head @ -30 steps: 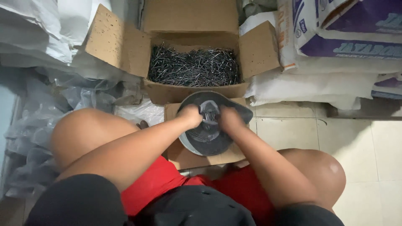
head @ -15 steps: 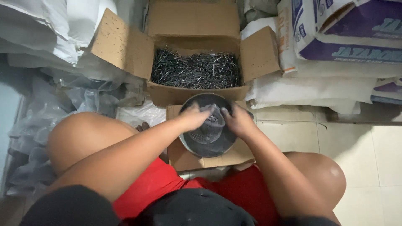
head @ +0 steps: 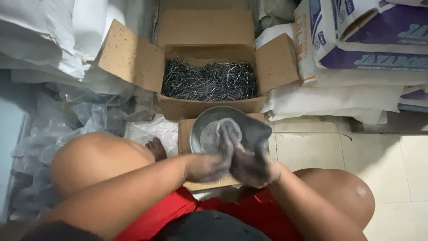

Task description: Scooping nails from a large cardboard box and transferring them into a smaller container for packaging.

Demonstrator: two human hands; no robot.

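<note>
Two hands (head: pixel 236 160) grip pan (head: pixel 209 129) before nail box (head: pixel 209 80).

I see both hands (head: pixel 236 163) overlapping, covering the metal pan's (head: pixel 209 134) near rim; their grip on it cannot be determined.

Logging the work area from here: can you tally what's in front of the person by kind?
Open cardboard box of dark nails: 1
Round metal pan, tilted, held by left hand and right hand: 1
Flat cardboard piece under the pan: 1
Printed sacks stacked on the right: at least 2
Total: at least 5, loose nails and crumpled plastic bags not counted
</note>
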